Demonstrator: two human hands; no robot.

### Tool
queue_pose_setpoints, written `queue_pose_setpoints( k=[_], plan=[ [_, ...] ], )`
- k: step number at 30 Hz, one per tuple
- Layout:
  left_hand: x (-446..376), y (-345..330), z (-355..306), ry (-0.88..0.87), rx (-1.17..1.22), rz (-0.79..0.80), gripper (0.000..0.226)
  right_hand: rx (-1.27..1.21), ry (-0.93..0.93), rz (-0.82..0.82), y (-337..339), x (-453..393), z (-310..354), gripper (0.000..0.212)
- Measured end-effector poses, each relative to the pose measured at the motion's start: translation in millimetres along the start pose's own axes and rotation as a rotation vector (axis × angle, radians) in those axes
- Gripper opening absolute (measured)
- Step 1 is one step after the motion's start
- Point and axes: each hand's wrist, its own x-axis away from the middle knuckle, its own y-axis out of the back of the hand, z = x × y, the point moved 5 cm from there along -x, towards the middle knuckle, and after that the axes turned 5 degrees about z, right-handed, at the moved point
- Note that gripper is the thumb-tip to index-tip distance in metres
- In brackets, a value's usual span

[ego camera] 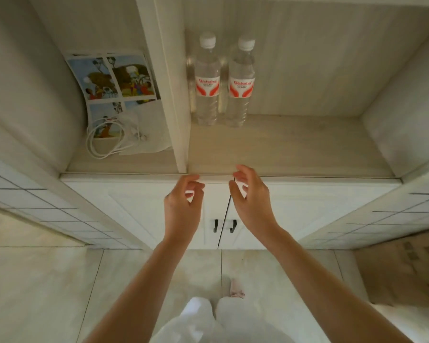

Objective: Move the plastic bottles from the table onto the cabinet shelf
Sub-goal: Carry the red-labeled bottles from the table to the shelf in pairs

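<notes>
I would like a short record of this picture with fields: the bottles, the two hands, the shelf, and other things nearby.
bottles: left bottle and right bottle stand upright, side by side, capped, at the back of the shelf
shelf: right compartment of the cabinet shelf
left hand: holds nothing, fingers loosely curled, in front of the shelf edge
right hand: holds nothing, fingers loosely curled, beside the left hand
left compartment: picture sheet, white cable
below: cabinet doors closed

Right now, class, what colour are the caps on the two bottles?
White, on both bottles; seen in the head view.
</notes>
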Motion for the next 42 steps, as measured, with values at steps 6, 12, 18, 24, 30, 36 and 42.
queue_pose_setpoints(
  k=[6, 12, 18, 24, 30, 36, 42],
  plan=[
    [71.7, 36.5, 36.9, 0.074, -0.154, -0.098, 0.017, 0.033, 0.063, 0.229, -31.0, 50.9, 5.8, 0.039],
    [154.8, 43.0, 54.4, 0.284, -0.152, -0.301, 0.018, 0.049, 0.158, 0.546, -62.9, 100.0, -2.9, 0.038],
    [269.9, 39.4, 44.5, 0.539, -0.154, -0.601, 0.019, 0.023, 0.336, 0.873, -81.9, 160.1, 9.4, 0.033],
    [410.1, 31.9, 10.1, 0.728, -0.183, -0.933, 0.017, 0.038, 0.593, 1.181, -95.3, 265.6, 33.7, 0.032],
    [551.6, 24.1, -20.0, 0.898, -0.229, -1.245, 0.012, 0.035, 0.839, 1.464, -99.8, 400.8, 51.4, 0.032],
    [733.3, -4.6, -66.2, 1.129, -0.24, -1.56, 0.011, 0.038, 1.07, 1.74, -84.2, 580.1, 56.3, 0.033],
    [901.0, -50.1, -112.9, 1.358, -0.232, -1.774, 0.01, 0.024, 1.238, 1.964, -45.4, 755.7, 38.4, 0.031]
  ],
)
